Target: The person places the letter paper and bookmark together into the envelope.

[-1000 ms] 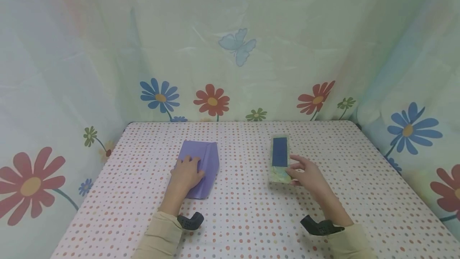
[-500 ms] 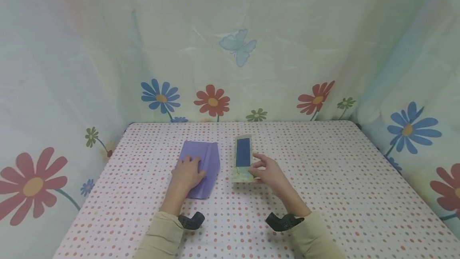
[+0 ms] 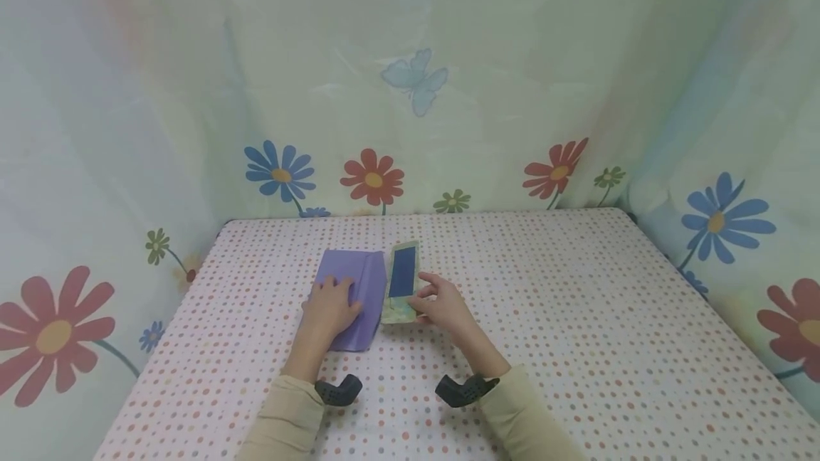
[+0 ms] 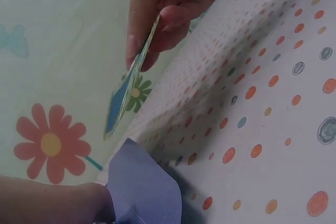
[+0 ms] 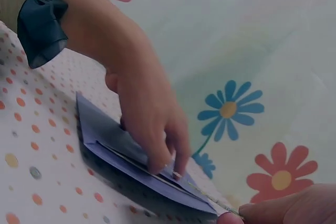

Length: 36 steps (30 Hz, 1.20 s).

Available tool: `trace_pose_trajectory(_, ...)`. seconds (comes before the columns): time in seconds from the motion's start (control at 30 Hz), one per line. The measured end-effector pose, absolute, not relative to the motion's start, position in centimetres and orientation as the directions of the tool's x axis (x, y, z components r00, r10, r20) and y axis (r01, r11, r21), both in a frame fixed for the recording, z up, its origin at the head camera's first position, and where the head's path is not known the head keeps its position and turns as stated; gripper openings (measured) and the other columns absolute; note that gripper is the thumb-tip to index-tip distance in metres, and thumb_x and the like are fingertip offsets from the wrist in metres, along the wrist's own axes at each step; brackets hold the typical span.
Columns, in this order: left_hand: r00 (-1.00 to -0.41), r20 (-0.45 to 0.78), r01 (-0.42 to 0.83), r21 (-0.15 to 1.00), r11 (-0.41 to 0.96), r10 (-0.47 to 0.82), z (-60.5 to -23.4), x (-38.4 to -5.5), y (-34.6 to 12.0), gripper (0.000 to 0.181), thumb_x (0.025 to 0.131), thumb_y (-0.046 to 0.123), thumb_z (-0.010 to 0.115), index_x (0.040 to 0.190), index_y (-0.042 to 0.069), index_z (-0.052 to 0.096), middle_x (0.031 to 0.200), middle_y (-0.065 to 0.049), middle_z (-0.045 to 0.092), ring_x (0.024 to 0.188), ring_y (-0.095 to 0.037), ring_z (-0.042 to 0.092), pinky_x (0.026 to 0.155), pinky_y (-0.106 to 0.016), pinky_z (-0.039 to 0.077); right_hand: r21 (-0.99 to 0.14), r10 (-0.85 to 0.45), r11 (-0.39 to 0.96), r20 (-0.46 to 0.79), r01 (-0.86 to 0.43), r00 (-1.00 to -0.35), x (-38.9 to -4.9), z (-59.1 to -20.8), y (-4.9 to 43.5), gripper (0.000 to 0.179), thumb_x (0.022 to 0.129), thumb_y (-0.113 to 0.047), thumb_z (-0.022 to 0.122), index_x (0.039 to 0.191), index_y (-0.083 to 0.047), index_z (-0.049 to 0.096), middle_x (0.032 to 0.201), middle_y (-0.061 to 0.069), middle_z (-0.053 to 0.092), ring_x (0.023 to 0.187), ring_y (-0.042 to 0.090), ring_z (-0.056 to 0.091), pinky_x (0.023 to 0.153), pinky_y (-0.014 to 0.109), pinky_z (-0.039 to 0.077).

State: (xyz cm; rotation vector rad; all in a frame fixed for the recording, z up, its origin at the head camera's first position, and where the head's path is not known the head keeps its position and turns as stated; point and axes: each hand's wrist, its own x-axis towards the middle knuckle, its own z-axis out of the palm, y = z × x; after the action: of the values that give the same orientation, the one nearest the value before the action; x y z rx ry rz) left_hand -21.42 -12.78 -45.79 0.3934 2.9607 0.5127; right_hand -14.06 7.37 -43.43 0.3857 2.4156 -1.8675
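A purple paper envelope (image 3: 370, 297) lies on the table left of centre, its flap unfolded toward the right. My left hand (image 3: 329, 313) rests on it with the fingers spread; in the right wrist view those fingertips press beside the opening slit of the envelope (image 5: 131, 169). Between thumb and fingers, my right hand (image 3: 446, 306) pinches the lower right edge of a long card (image 3: 403, 272), yellow-green with a dark blue panel. The card is tilted and held above the table, just right of the flap. In the left wrist view, the card (image 4: 126, 93) appears nearly edge-on, apart from the envelope.
A white cloth with coloured dots covers the table (image 3: 576, 319). Curtains with printed flowers (image 3: 410, 13) hang behind and at both sides. Black curved wrist mounts (image 3: 338, 390) stick out near both sleeves.
My right hand has carried the card leftward across the table to beside the envelope flap, and the card now leans more. My left hand has stayed on the envelope.
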Motion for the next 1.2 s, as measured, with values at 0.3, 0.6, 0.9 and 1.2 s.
trace_pose_trajectory(0.3,-0.958,-0.066,0.239,0.350,0.906,0.278,-45.5,-21.5,-13.2,0.054,0.087,0.035,0.058,0.136,0.014,0.050,0.140,-0.022,0.043,0.129,-0.046,0.039,0.093,-0.070,0.039,-0.893,0.132,0.399,-0.167,0.206,-0.977,-14.5,-44.8,4.4,0.065,0.084,-0.011,0.066,0.143,-0.004,0.038,0.107,0.014,0.062,0.056,0.011,0.064,0.055,0.026,0.056)
trace_pose_trajectory(0.6,-0.957,-0.092,0.227,0.345,0.911,0.274,-45.1,-21.7,-13.8,0.055,0.088,0.035,0.056,0.139,0.014,0.048,0.142,-0.024,0.040,0.132,-0.047,0.036,0.095,-0.071,0.037,-0.897,0.127,0.427,-0.067,0.116,-0.990,-14.3,-45.9,2.2,0.062,0.085,-0.013,0.066,0.140,0.003,0.041,0.093,0.007,0.063,0.057,0.008,0.063,0.050,0.021,0.053)
trace_pose_trajectory(0.9,-0.953,-0.106,0.233,0.348,0.908,0.285,-45.3,-21.8,-13.5,0.055,0.088,0.036,0.056,0.138,0.014,0.049,0.142,-0.023,0.041,0.132,-0.046,0.036,0.095,-0.070,0.038,-0.866,0.186,0.499,0.060,0.041,-0.981,-14.3,-47.4,1.9,0.048,0.088,-0.017,0.061,0.132,0.001,0.052,0.097,0.007,0.066,0.063,0.007,0.065,0.055,0.019,0.053)
trace_pose_trajectory(1.2,-0.950,-0.107,0.240,0.348,0.906,0.293,-44.9,-21.9,-13.1,0.055,0.088,0.037,0.057,0.137,0.014,0.049,0.142,-0.022,0.041,0.131,-0.045,0.038,0.094,-0.068,0.040,-0.649,0.114,0.713,0.482,-0.266,-0.869,-14.5,-48.8,2.9,0.025,0.088,-0.016,0.060,0.112,-0.010,0.067,0.112,0.004,0.061,0.102,0.018,0.060,0.083,0.032,0.054)
